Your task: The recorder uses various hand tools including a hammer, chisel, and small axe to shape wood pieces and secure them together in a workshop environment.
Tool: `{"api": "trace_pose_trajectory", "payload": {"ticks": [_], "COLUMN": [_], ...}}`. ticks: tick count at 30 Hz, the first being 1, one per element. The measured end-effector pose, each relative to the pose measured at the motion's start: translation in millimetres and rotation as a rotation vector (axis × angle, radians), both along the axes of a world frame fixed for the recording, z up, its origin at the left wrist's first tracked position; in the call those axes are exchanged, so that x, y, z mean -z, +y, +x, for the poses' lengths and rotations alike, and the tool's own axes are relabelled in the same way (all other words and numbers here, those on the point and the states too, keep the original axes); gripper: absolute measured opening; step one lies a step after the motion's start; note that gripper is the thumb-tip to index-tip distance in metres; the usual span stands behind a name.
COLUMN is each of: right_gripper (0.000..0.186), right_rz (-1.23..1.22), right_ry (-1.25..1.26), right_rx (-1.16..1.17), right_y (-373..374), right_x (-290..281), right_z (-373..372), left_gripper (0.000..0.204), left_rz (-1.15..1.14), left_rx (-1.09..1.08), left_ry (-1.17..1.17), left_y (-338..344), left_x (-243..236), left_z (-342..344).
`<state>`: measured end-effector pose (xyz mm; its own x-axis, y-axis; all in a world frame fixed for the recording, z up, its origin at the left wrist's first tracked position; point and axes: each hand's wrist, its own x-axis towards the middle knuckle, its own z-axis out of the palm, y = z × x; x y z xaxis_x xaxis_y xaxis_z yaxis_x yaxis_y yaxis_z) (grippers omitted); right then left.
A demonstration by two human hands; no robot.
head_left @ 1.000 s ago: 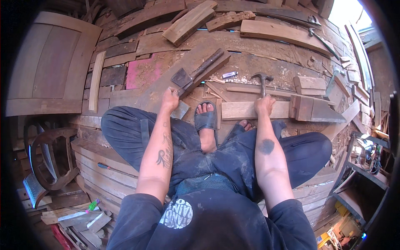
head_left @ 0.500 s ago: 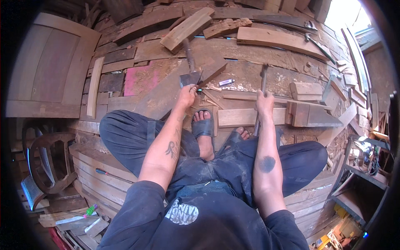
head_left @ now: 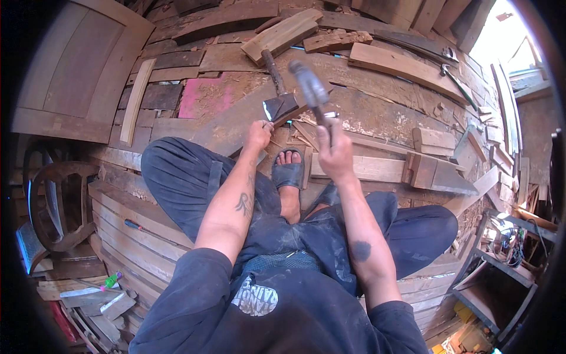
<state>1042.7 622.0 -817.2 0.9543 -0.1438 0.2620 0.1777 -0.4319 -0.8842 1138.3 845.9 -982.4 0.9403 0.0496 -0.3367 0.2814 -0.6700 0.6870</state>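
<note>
Closest in, dark trousers (head_left: 300,242), knees spread wide, with a sandal (head_left: 287,175) on the foot between. Just beyond, left grip (head_left: 259,134), fingers pinched on the near edge of a dark flat-bladed tool (head_left: 280,107), its round handle pointing away. Right grip (head_left: 335,152) raised beside it, clenched around the handle of a hammer (head_left: 311,88), metal head uppermost and blurred. Below the blade, a thick plank (head_left: 233,123) set slantwise; contact between the two impossible to tell. Right of the sandal, a pale board (head_left: 365,167) lying crosswise, right end at a dark-tipped block (head_left: 427,171). Farther out, a pink patch (head_left: 203,94) left of the plank, and a heavy timber (head_left: 283,36) near the far end of the round handle. Off to the right, a long beam (head_left: 407,71), close to a green-handled tool (head_left: 458,85).
</note>
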Motion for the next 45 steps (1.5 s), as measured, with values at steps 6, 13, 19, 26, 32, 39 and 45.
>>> {"api": "trace_pose_trajectory", "payload": {"ticks": [6, 13, 19, 26, 32, 39, 45], "right_gripper": [0.028, 0.032, 0.023, 0.031, 0.031, 0.028, 0.038], "right_rz": [-0.256, -0.262, -0.036, -0.412, -0.457, -0.091, -0.332], "right_ry": [0.291, 0.455, 0.015, 0.319, 0.534, -0.056, 0.610], "right_rx": [-0.094, -0.014, -0.081, -0.119, -0.125, -0.106, 0.000], "right_y": [22, 26, 35, 32, 45, 48, 33], "right_x": [49, 23, -14, 27, 25, -7, 33], "right_z": [8, 24, 33, 18, 7, 4, 4], "left_gripper": [0.034, 0.034, 0.031, 0.029, 0.026, 0.032, 0.032], "left_rz": [-0.142, -0.142, -0.247, -0.363, -0.261, -0.048, -0.060], "left_rx": [0.004, 0.009, -0.059, -0.084, -0.071, 0.003, 0.022], "left_ry": [0.134, 0.090, 0.186, 0.207, 0.222, 0.058, 0.066], "left_y": [-5, -2, -11, -22, -30, -23, -28], "left_x": [-12, -6, -14, -20, -10, -7, -12], "left_z": [-4, -8, -18, -15, -15, -15, -11]}}
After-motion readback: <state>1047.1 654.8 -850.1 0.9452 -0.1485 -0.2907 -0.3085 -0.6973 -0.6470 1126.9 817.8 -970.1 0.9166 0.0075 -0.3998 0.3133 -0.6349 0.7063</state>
